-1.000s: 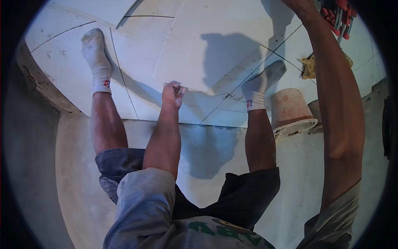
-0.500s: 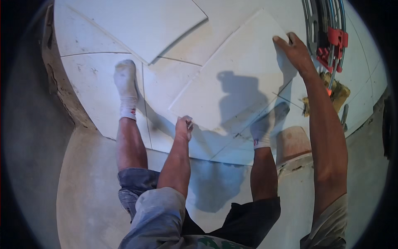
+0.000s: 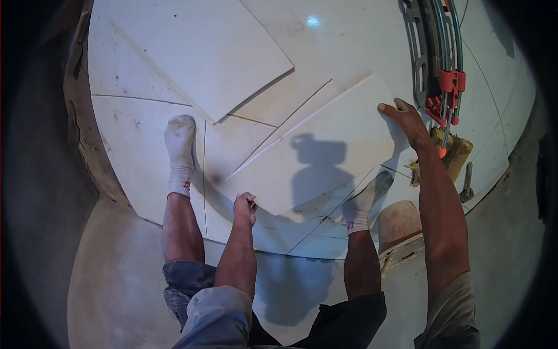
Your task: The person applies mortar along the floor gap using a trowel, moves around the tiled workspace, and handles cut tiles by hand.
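A large pale floor tile (image 3: 369,128) is held by both of my hands, slightly tilted over the tiled floor, my shadow falling across it. At its near left edge, my left hand (image 3: 245,208) is closed with curled fingers gripping the rim. My right hand (image 3: 405,121) grips the tile's right edge, thumb on the upper face and fingers mostly hidden beneath. Beyond the tile's far left edge runs a dark joint line. What lies beneath the tile is hidden.
Another loose tile (image 3: 215,52) lies at the far left. At the far right is a rail tile cutter (image 3: 446,87) with red parts, and below it a yellowish sponge (image 3: 456,154). A reddish-brown bucket (image 3: 400,224) stands near my right foot (image 3: 367,200). My left foot (image 3: 180,145) rests on the tiles.
The held tile has turned and shifted toward me and to the right, exposing more of the joint line along its far left edge. Both hands keep their grip. My view has shifted slightly.
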Tool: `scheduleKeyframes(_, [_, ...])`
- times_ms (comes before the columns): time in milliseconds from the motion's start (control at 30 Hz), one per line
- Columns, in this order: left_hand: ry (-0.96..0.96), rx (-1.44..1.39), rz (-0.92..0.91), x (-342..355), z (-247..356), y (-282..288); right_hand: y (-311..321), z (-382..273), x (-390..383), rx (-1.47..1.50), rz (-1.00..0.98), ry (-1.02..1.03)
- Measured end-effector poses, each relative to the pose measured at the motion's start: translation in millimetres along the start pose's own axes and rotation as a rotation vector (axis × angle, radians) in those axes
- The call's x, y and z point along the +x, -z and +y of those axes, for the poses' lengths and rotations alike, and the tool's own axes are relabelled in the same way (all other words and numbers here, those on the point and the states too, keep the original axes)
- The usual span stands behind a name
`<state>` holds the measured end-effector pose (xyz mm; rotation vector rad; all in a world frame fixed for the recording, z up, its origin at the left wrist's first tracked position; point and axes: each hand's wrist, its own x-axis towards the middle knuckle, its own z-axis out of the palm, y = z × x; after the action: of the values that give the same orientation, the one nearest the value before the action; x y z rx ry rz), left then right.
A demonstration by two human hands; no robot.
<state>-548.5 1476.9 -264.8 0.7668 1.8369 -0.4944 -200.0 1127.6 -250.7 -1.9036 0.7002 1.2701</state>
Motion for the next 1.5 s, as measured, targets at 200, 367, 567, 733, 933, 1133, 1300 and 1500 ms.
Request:
scheduleKeyframes(200, [0.022,0.0,-0.036,8.3,-6.6,-3.9,-5.8,21.2,17.2,-0.17,0.162,0.119])
scheduleKeyframes(367, [-0.022,0.035,0.036,14.7,-3.8,-3.6,-11.8,12.3,9.5,-0.11,0.115,0.075])
scheduleKeyframes(567, [-0.088,0.145,0.072,-5.7,-3.5,-4.3,-6.7,12.2,2.3,-0.15,0.124,0.102])
scheduleKeyframes(733, [-0.191,0.146,0.174,-54.5,21.6,-7.8,12.9,12.4,-38.1,-0.033,0.169,0.076])
scheduleKeyframes(933, [-0.333,0.149,0.054,-116.9,94.6,-23.7,43.2,2.3,-115.2,0.021,0.339,0.113])
scheduleKeyframes(1133, [-0.836,0.467,-0.114,-128.3,205.4,-72.6,40.4,36.6,-133.8,0.052,0.482,-0.114])
scheduleKeyframes(1300, [-1.145,0.655,-0.097,-110.5,304.9,-116.8,-23.6,60.8,-107.1,0.276,0.428,-0.251])
scheduleKeyframes(1500, [-1.23,0.84,-0.039,-91.1,368.5,-138.4,-140.0,71.0,-88.3,0.657,0.171,-0.402])
